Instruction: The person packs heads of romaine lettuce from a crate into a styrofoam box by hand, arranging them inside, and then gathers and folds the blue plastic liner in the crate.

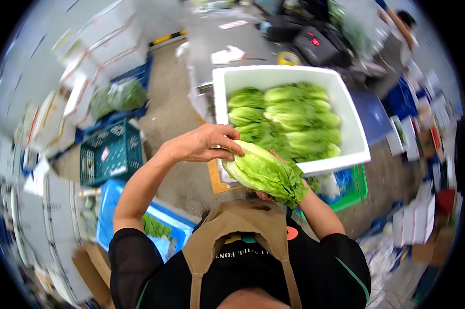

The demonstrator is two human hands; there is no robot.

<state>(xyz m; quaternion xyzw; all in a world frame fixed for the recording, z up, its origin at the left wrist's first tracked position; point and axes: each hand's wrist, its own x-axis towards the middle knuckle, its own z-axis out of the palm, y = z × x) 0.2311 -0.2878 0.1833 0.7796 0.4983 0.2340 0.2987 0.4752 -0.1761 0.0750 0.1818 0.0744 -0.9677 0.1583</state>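
Note:
A head of romaine lettuce (263, 169) is held in front of my chest, its pale base to the left and its leafy tip to the right. My left hand (212, 144) pinches the base end with thumb and fingers. Under the lettuce, mostly hidden by it, my right hand (262, 195) supports the head; only some fingers show at its edges. Just beyond stands a white foam box (353, 135), where several more romaine heads (299, 116) lie in rows.
The box stands by a metal table (204, 31) bearing a scale with a red display (315, 42) and yellow tape (289, 58). At left are a green crate (111, 154) and a blue-lined bin (111, 201) with leaves. A green basket (357, 190) sits below the box. Another person (402, 28) is at the upper right.

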